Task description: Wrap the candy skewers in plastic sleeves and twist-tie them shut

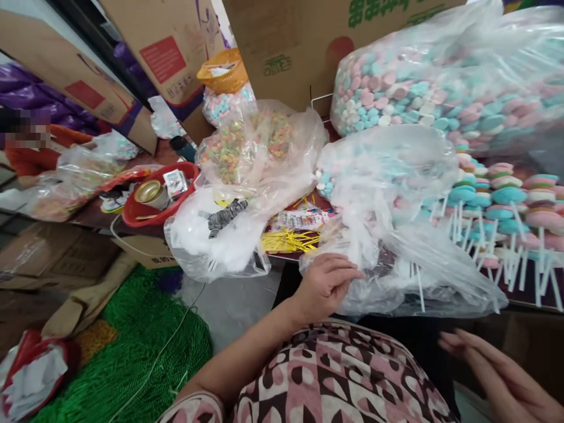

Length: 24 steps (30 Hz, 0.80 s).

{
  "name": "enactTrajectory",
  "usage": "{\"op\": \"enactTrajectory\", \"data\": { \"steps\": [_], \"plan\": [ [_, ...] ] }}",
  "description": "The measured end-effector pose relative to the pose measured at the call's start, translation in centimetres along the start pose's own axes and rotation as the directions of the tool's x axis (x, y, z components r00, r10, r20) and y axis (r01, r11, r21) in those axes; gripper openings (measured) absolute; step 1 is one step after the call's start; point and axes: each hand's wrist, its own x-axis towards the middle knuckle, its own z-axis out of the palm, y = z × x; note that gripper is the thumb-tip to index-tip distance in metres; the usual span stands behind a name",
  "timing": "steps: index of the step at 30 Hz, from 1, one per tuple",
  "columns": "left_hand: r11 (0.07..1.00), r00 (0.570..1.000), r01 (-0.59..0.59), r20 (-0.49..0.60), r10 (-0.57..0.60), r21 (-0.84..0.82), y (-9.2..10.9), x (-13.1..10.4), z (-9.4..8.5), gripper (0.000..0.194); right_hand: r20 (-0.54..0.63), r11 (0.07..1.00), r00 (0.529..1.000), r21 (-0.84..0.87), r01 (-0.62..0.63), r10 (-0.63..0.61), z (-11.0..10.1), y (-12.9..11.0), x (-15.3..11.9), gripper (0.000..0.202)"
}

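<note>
a crumpled, see-through bag (440, 288) touches the left hand (328, 285), fingers bunched, pinch unclear; the blurred right hand (493, 364) is loosely spread.

The camera sits on the person's head. It looks forward and down, with the shirt (343, 376) and left hand (328, 282) close, the counter (165, 155) past them, and a big box (295, 44) farther back.

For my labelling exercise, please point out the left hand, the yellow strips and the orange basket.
Left hand (324, 284), head view: its back.
Yellow strips (285, 241), head view: bundle's middle.
Orange basket (227, 81), head view: front wall.
</note>
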Motion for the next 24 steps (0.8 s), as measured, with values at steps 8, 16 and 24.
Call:
{"op": "enactTrajectory", "data": {
  "steps": [8,16,24],
  "plan": [
    [0.931,0.988,0.150,-0.032,-0.148,0.331,-4.6,3.2,-5.3,0.025,0.311,0.871,0.815,0.226,0.436,-0.489,6.4,-12.8,1.8,0.031],
    [0.758,0.874,0.312,0.138,-0.465,0.573,-10.6,7.6,-5.4,0.020,0.330,0.821,0.752,0.242,0.517,-0.571,7.6,-13.0,1.5,0.035],
    [0.804,0.907,0.328,0.071,-0.414,0.496,-12.3,7.2,-5.0,0.030,0.320,0.805,0.739,0.262,0.532,-0.592,8.7,-12.5,1.9,0.033]
  ]
}}
